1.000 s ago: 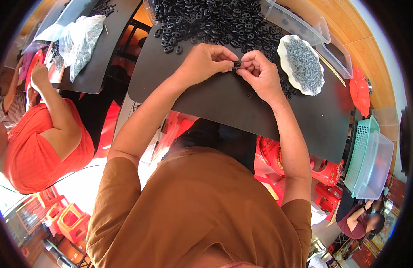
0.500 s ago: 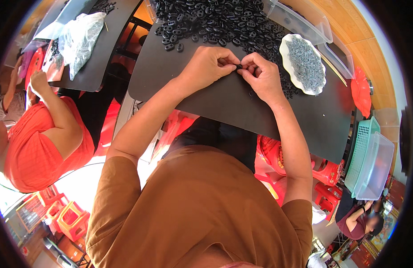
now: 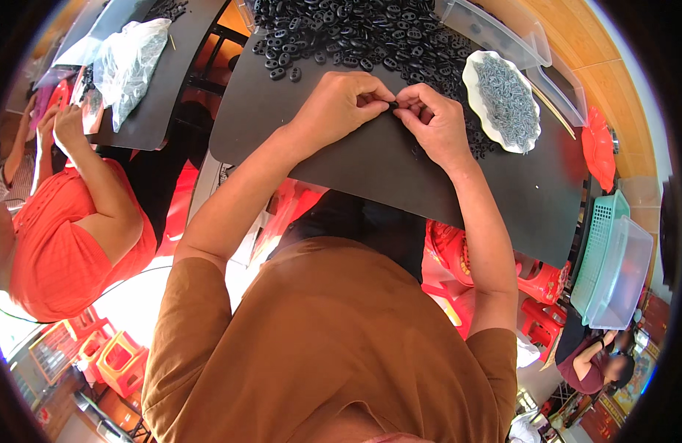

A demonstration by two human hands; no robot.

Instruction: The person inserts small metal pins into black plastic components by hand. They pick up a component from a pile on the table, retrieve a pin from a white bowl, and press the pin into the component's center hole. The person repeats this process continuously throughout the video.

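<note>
A small black piece [image 3: 393, 105] is pinched between both my hands over the dark table [image 3: 282, 111]. My left hand [image 3: 341, 103] grips it from the left with thumb and forefinger. From the other side my right hand [image 3: 433, 122] holds it the same way, its remaining fingers curled. Most of the piece is hidden by the fingertips. Beyond my hands lies a big heap of black oval plastic pieces with two holes [image 3: 348, 33]. To the right, a white scalloped dish [image 3: 474, 96] is full of small grey metal-looking parts [image 3: 507, 100].
Clear plastic bins [image 3: 496, 33] stand behind the dish, and thin sticks [image 3: 555, 111] lie beside it. Tiny black parts [image 3: 480, 140] are scattered near my right wrist. A green basket [image 3: 601, 244] is at the right. A person in red [image 3: 83, 221] sits at another table on the left.
My hands stay together on the small black piece, with barely any shift. At the left, the neighbouring person's hands have come closer together.
</note>
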